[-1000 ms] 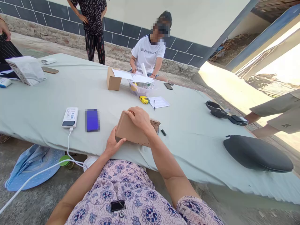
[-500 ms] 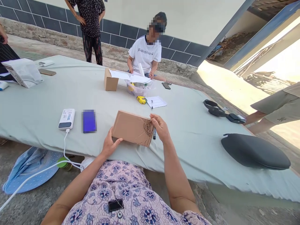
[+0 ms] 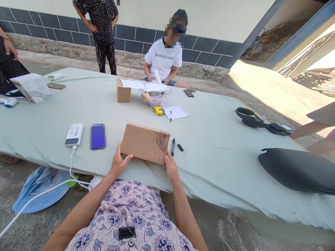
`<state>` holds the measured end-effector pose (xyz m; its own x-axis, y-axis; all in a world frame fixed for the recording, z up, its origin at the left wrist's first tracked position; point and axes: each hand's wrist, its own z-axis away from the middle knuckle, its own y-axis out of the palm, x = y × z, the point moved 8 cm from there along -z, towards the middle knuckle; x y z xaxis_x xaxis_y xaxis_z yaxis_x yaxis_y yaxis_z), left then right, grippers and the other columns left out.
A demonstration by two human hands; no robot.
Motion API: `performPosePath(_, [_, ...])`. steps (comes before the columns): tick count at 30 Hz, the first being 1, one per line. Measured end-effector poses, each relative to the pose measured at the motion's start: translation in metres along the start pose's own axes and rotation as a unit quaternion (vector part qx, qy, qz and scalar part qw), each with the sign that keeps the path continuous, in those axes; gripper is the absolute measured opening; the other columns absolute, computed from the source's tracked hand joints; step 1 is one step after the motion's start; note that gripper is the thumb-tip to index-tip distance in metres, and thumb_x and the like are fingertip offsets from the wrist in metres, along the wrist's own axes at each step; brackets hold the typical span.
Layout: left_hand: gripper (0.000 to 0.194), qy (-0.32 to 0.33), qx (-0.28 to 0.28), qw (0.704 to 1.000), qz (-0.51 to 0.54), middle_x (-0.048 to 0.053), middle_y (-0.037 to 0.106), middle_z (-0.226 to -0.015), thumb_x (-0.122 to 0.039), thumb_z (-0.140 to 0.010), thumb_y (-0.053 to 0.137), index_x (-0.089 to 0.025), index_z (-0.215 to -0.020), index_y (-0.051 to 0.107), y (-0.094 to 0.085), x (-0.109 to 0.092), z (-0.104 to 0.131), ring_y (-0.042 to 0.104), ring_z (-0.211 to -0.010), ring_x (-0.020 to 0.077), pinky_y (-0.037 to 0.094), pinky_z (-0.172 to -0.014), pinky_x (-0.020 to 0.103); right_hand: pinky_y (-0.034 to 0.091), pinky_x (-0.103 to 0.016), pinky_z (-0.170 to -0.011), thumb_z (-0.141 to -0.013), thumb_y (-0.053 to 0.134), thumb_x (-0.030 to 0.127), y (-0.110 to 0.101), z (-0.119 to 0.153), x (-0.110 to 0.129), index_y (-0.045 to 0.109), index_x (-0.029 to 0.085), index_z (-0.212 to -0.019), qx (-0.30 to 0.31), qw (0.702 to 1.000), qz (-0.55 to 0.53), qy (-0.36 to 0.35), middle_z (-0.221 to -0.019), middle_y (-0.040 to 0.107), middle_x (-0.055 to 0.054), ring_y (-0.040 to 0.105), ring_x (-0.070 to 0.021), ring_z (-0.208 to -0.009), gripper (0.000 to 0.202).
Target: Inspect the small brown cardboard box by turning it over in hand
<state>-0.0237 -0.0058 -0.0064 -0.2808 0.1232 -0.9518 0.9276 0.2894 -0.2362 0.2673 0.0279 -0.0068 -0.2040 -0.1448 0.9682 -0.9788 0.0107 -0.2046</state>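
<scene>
A brown cardboard box (image 3: 142, 143) with dark scribbled lines at its right end is held at the near edge of the cloth-covered table. My left hand (image 3: 120, 162) grips its left end, thumb along the near side. My right hand (image 3: 171, 167) holds the lower right corner. Just right of the box lie a black marker (image 3: 173, 146) and its separate black cap (image 3: 180, 147). To the left are a blurred blue object (image 3: 98, 136) and a white power bank (image 3: 74, 135) with a cable plugged in.
Farther back stand a small carton (image 3: 123, 94) and a plastic basket (image 3: 154, 101), near a yellow tape measure (image 3: 158, 111) and paper (image 3: 178, 112). A black case (image 3: 295, 169) and headphones (image 3: 251, 118) lie right. A person sits across the table; others stand around.
My right hand has moved down from the box's upper right corner to its lower right corner. The marker and cap now show fully. The view has shifted slightly.
</scene>
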Motion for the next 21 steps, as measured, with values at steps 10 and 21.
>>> performPosePath(10, [0.091, 0.014, -0.008, 1.000, -0.007, 0.020, 0.056, -0.149, -0.062, -0.082, 0.071, -0.019, -0.153, 0.035, -0.001, 0.000, -0.001, 0.055, -0.139, 0.0336, 0.046, -0.116, 0.052, 0.029, -0.049, -0.131, -0.092, 0.035, 0.074, 0.010, 0.008, -0.002, 0.046, 0.025, -0.154, 0.006, 0.999, 0.028, -0.017, -0.162, 0.047, -0.007, 0.039, -0.0253, -0.155, 0.079])
performPosePath(21, [0.089, 0.000, -0.014, 1.000, -0.019, 0.018, 0.062, -0.141, -0.064, -0.079, 0.071, -0.019, -0.149, 0.040, -0.003, 0.000, 0.001, 0.062, -0.129, 0.0342, 0.050, -0.110, 0.053, 0.030, -0.050, -0.131, -0.093, 0.035, 0.072, 0.011, 0.016, -0.004, 0.046, 0.026, -0.154, -0.015, 0.999, 0.033, -0.020, -0.162, 0.047, -0.007, 0.039, -0.0261, -0.155, 0.077])
